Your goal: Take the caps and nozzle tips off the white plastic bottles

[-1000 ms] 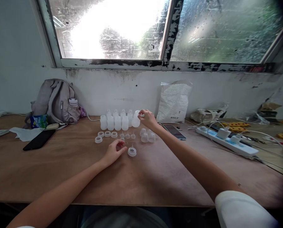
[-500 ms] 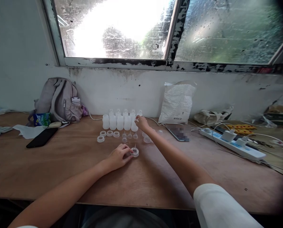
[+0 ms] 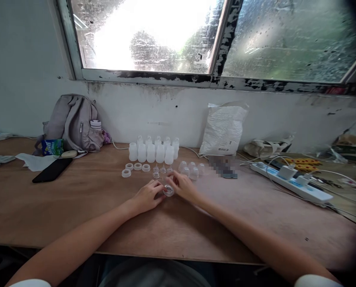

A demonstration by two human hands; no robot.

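On the table in front of me, my left hand rests with its thumb and fingertips closed on the near-left side of a translucent bottle collar ring. My right hand is at the same ring from the right, fingers bent together just over it; its fingertips cover whatever is between them. Just behind lie several clear bottle nipples. To their left are several loose collar rings, and to the right clear dome caps. Two rows of frosted baby bottles stand upright farther back.
At left are a black phone, a tissue sheet, a blue-green packet and a grey backpack. At right stand a white plastic bag, a blurred phone-like device and a power strip with trailing cables.
My right hand has come back from the bottle row, toward me, to the ring. The dome caps it hid now show. My left hand stays on the ring.
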